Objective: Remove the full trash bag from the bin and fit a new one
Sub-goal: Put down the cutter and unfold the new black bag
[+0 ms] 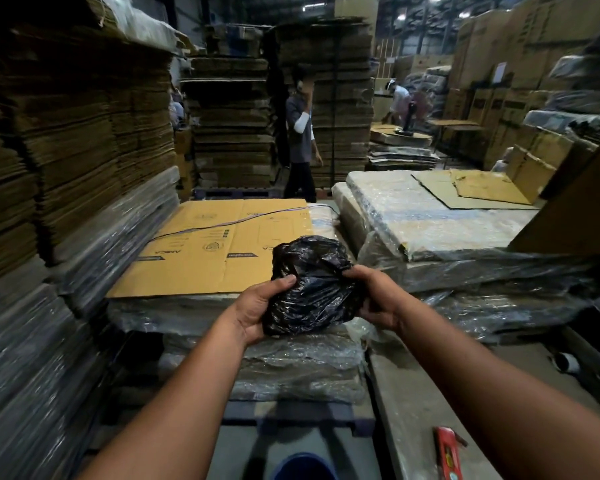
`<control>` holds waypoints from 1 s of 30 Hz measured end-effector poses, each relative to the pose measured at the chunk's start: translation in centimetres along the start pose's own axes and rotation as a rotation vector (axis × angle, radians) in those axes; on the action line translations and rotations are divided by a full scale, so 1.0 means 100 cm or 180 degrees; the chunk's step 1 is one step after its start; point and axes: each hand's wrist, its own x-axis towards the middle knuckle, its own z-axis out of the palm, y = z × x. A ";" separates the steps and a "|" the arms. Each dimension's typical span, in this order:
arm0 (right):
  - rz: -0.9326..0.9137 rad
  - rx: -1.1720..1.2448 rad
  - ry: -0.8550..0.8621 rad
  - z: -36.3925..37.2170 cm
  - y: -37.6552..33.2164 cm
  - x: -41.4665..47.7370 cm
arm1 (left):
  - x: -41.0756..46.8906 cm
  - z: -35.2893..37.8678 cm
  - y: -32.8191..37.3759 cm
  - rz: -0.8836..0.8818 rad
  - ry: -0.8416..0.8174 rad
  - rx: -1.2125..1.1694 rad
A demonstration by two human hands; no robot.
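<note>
Both hands hold a crumpled black bag (310,285) in the air above a wrapped cardboard stack (201,251). The left hand (257,306) cups it from below and the side, fingers clamped on the plastic; the right hand (374,296) pinches its upper right edge, fingers closed on a fold. This looks like the new liner being opened out, so the step in hand is probably fitting. Next the mouth must be found and shaken wide, then lowered over the bin (303,467), whose blue rim shows at the bottom edge, directly below. The bag is thin, glossy, wrinkled film, bunched into a loose lump
</note>
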 end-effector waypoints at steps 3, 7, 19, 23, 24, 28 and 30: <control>0.0098 -0.0066 -0.0488 0.003 0.002 -0.002 | 0.005 0.004 -0.001 0.0013 0.0460 0.0377; 0.0044 -0.0460 -0.0108 0.013 0.002 -0.002 | 0.008 0.006 0.002 0.0082 0.0388 0.0014; 0.0189 -0.0155 0.0659 -0.018 0.001 0.013 | 0.013 -0.029 -0.011 0.0317 0.0290 -0.0615; 0.0070 0.0299 0.0951 -0.019 -0.001 0.017 | 0.020 -0.030 -0.013 0.0260 0.0341 -0.0544; 0.0030 0.0358 0.1051 -0.019 -0.002 0.018 | 0.020 -0.028 -0.014 0.0233 0.0333 -0.0540; -0.0102 0.0520 0.1450 -0.025 -0.012 0.024 | 0.018 -0.028 -0.014 0.0102 0.0217 -0.0522; -0.0180 0.0610 0.1577 -0.032 -0.018 0.025 | 0.020 -0.033 -0.017 0.0126 0.0198 -0.0591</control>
